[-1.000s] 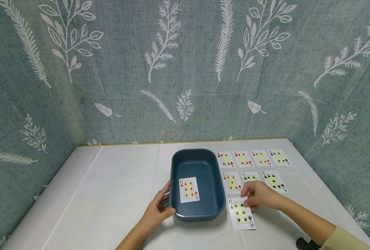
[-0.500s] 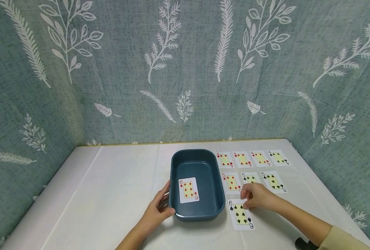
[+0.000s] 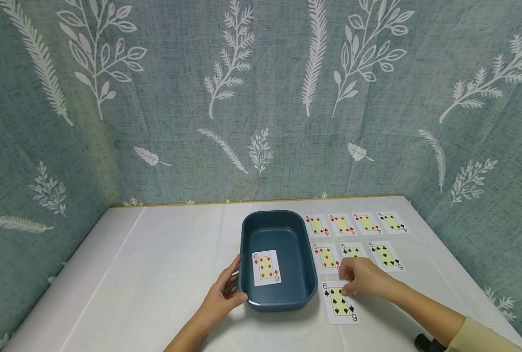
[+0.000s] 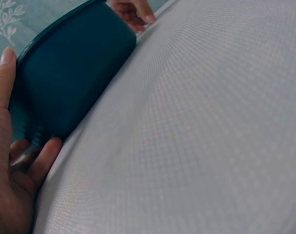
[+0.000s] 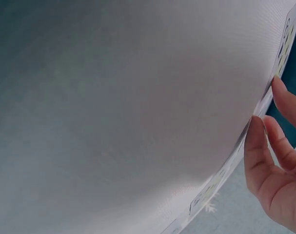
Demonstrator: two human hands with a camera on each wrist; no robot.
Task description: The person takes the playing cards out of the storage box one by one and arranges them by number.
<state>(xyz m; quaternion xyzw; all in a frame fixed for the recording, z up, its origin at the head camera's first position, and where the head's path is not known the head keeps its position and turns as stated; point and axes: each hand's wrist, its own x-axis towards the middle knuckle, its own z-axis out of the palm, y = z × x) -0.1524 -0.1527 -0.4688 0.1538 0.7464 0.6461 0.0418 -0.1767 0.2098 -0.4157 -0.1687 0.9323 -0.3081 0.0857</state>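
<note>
The left hand (image 3: 220,293) grips the near left corner of a dark blue plastic bin (image 3: 311,274), its thumb at the front rim and its fingers along the side wall. Inside the bin lies a six of diamonds card (image 3: 266,268). To the right of the bin, a six of spades card (image 3: 341,310) lies flat on the white tabletop. The right hand (image 3: 364,278) is over that card's upper right corner, thumb tip touching it and fingertips on the cloth just beyond its top edge. In the right wrist view, a gap shows between thumb (image 5: 286,100) and fingers.
Four-value cards form the back row, among them a four of clubs card (image 3: 393,222). Before it is a row of fives: a five of diamonds card (image 3: 327,257), a partly hidden black five (image 3: 353,249) and a five of clubs card (image 3: 386,256). Patterned cloth walls (image 3: 261,98) enclose the table.
The six of spades has settled flat on the table, its top edge lower than before. The right thumb and fingers have loosened from it slightly. The left hand and bin stay put.
</note>
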